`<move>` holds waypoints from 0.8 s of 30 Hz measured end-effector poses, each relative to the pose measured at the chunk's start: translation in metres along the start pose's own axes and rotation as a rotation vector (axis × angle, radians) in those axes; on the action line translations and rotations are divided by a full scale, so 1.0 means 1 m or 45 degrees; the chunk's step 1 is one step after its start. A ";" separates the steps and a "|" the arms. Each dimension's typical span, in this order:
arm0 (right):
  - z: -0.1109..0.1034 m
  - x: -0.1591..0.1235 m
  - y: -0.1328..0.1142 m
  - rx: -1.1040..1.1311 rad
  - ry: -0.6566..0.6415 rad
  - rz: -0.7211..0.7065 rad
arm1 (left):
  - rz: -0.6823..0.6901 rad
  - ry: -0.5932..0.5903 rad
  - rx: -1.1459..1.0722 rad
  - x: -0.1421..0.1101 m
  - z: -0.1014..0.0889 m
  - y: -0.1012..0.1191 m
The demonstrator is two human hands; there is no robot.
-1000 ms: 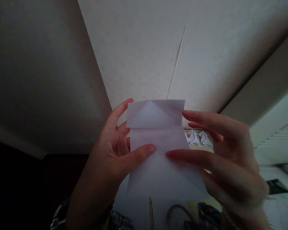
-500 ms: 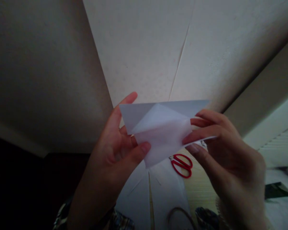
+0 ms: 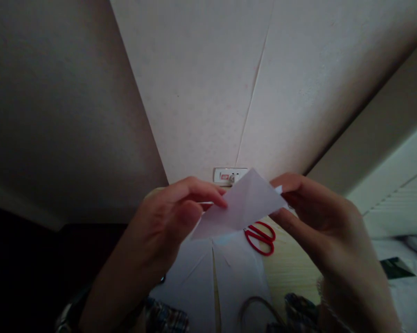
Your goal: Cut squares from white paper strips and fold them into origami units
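Note:
A folded sheet of white paper (image 3: 245,203) is held up in the air between my two hands, its pointed corner facing the wall. My left hand (image 3: 174,208) grips the paper's left side, with fingertips on its face and the thumb bent near its lower left edge. On the right, my right hand (image 3: 309,212) pinches the paper's right corner between thumb and fingers. Below the paper lie red-handled scissors (image 3: 260,238), their blades mostly hidden. White paper sheets (image 3: 239,273) with a narrow gap between them rest on the table under my hands.
The light wooden table (image 3: 291,263) shows right of the sheets. A wall socket with a switch (image 3: 230,176) sits just behind the paper. A thin dark loop (image 3: 260,300) lies near the front. White plastic with a dark green patch (image 3: 397,268) is at the right.
The paper has been turned and lowered, so a pointed corner now faces up instead of a long straight edge. The wall socket has come into view.

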State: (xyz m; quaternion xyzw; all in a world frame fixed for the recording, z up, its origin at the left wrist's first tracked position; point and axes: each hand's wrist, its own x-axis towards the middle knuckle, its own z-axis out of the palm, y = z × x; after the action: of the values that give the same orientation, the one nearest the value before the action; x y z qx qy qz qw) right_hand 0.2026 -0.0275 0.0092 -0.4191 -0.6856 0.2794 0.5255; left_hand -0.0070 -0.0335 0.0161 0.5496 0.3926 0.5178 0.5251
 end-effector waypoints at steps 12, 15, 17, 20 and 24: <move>0.000 -0.004 0.003 -0.029 -0.061 -0.076 | -0.073 -0.021 0.152 -0.002 0.008 -0.004; 0.002 -0.004 0.004 0.030 -0.028 -0.080 | -0.068 0.032 0.169 -0.001 0.012 -0.003; 0.002 -0.004 0.003 0.039 -0.015 -0.057 | -0.083 0.030 0.115 0.000 0.012 -0.003; 0.003 -0.006 0.002 0.035 -0.031 -0.040 | -0.150 0.024 -0.015 0.002 0.012 -0.002; 0.003 -0.007 0.001 0.023 -0.087 -0.021 | -0.268 -0.006 0.049 0.004 0.013 0.001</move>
State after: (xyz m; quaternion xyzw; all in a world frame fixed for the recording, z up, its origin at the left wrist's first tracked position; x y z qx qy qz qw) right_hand 0.2007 -0.0329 0.0040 -0.3989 -0.7040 0.2953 0.5080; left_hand 0.0065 -0.0323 0.0185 0.5164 0.4570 0.4508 0.5668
